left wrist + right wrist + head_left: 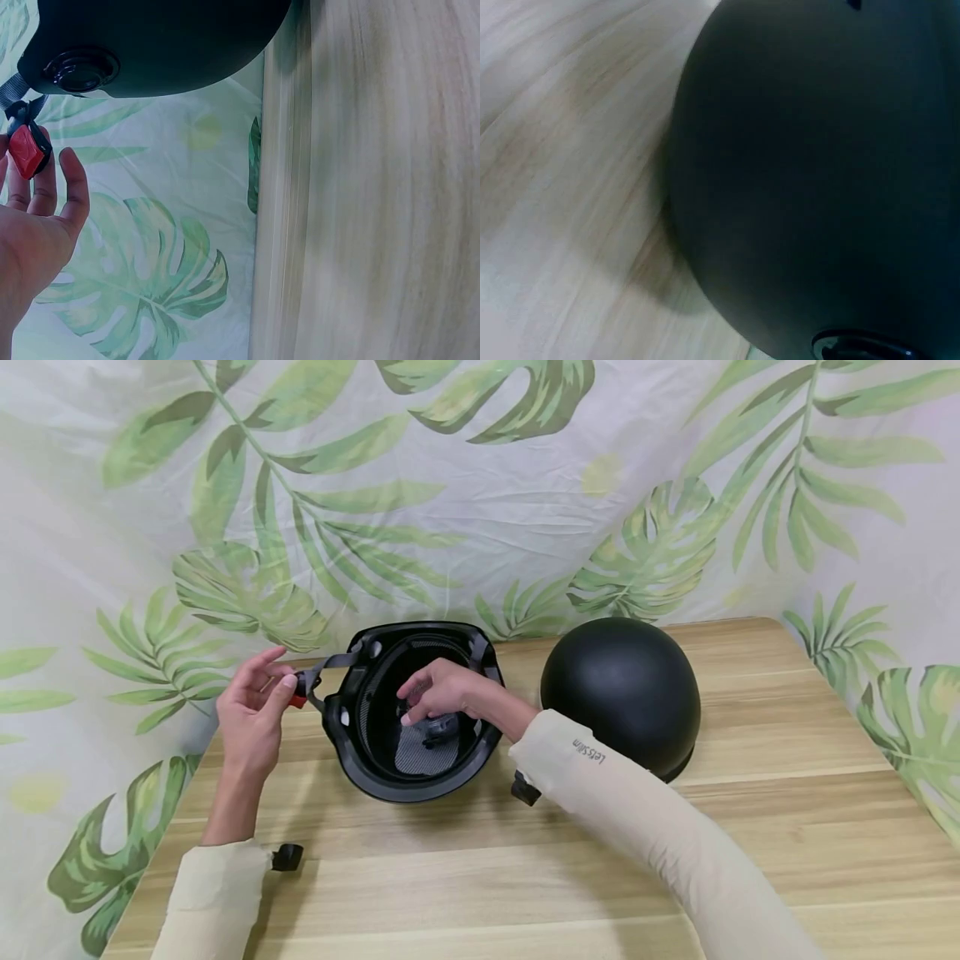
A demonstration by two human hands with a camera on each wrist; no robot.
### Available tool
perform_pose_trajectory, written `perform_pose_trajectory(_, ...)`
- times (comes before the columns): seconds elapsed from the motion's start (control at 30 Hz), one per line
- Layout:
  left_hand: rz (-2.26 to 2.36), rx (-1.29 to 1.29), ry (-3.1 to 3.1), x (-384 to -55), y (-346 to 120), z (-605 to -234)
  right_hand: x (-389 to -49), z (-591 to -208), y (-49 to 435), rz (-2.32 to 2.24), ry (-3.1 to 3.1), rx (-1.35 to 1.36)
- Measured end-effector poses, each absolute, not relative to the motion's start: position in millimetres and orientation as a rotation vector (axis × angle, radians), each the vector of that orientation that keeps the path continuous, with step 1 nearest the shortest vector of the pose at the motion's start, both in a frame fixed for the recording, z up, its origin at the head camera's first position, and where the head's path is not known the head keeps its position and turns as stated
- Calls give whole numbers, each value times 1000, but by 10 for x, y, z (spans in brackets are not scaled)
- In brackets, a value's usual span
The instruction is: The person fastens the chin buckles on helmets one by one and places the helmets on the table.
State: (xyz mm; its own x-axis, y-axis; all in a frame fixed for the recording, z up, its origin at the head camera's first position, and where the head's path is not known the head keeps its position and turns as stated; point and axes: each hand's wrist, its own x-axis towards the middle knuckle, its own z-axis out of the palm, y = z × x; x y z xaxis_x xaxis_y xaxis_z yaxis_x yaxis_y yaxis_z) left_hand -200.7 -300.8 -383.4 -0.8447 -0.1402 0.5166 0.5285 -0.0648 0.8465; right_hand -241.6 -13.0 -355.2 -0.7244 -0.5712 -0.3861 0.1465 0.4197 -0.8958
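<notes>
A black helmet (423, 789) lies upside down on the table, its dark padded inside facing up. Beyond its left rim, my left hand (251, 710) pinches a black buckle with a red part (28, 150) on the grey chin strap (341, 662). My right hand (442, 687) is over the helmet's hollow, fingers loosely bent, thumb apart from them, no object showing between. Below it, a small dark fitting (442, 727) sits inside the helmet. In the right wrist view a black shell (802, 180) fills much of the picture, and the right hand is out of sight.
A second black helmet (618, 685) stands dome up to the right, partly behind my right forearm. Both are on a wooden table (420, 877). A leaf-patterned cloth (517, 527) hangs behind the table. Small black wrist cameras (287, 857) stick out from the sleeves.
</notes>
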Motion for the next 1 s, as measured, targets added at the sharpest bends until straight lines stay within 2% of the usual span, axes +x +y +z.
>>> perform_pose_trajectory(1.0, -1988, -468, -1781, -1945, -2857, -3822, -2456, -3767, 24, -1337, 1931, -524)
